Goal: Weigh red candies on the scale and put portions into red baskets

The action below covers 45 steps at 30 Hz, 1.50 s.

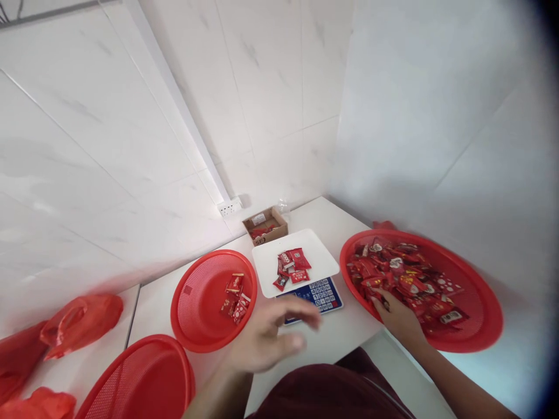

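White marble-look walls close round a white bench point(332, 343) at a corner, leaving little room at twelve o'clock. A weighing scale point(301, 267) sits at the middle, its white pan carrying a few red packets point(292, 266), a blue keypad at its six o'clock edge. At three o'clock a wide red basket point(480, 314) reaches the bench's near edge and is heaped with red sweet packets point(406, 279). The right hand point(395, 317) is laid over the basket's near rim, fingertips among the packets; whether its grip has closed on one cannot be told. The left hand point(271, 337) is blurred, held above bare bench at the scale's six o'clock, fingers spread, nothing in its grip. At nine o'clock a smaller red basket point(196, 302) holds few packets. A cardboard box point(265, 224) stands against the wall at twelve o'clock.
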{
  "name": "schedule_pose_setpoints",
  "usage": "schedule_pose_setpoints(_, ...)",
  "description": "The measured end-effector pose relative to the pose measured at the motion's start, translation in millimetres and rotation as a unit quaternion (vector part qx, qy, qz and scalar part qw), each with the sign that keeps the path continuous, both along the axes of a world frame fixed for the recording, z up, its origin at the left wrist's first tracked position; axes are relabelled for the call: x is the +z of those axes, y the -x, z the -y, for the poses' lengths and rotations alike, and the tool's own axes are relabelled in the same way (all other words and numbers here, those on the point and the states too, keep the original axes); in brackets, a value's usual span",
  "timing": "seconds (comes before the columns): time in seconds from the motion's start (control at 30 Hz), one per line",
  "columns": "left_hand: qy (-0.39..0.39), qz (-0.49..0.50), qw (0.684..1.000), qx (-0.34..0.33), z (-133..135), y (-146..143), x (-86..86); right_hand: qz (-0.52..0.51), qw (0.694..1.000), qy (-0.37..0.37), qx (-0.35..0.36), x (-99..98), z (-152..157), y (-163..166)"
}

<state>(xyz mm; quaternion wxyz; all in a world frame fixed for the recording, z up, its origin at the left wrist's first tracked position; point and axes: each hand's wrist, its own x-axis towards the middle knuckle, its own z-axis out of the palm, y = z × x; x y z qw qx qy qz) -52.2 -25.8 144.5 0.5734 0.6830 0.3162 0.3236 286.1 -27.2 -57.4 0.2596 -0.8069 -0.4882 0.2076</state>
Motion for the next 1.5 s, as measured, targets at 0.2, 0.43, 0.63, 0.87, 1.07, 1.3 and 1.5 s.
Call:
schedule_pose_setpoints(0.2,0.204,-0.052,0.968,0.133,-14,-23,-67.5,-0.125,0.989,-0.075,0.013,36.0,-15,21)
schedule_pose_setpoints(0.43,0.295,0.007,0.943,0.156,-14,-41,-106.5,-0.372,0.866,0.057,0.329,84.1,-39,111)
schedule_pose_setpoints(0.63,0.326,0.046,0.910,0.252,-17,-45,-119.2,-0.318,0.839,0.154,0.413,74.4,-67,121)
schedule_pose_setpoints(0.87,0.362,0.080,0.858,0.356,-14,-28,-134.3,0.111,0.868,0.165,0.455,80.9,-146,113)
schedule_pose_setpoints(1.07,0.340,0.038,0.861,0.377,-17,-19,-136.5,0.153,0.844,0.201,0.473,69.0,-166,106)
schedule_pose_setpoints(1.3,0.221,-0.140,0.898,0.354,-46,-21,-141.0,0.117,0.877,0.168,0.434,47.8,-158,80)
schedule_pose_setpoints(1.5,0.109,-0.288,0.899,0.311,-93,-37,-137.5,0.029,0.909,0.156,0.386,46.9,-143,69)
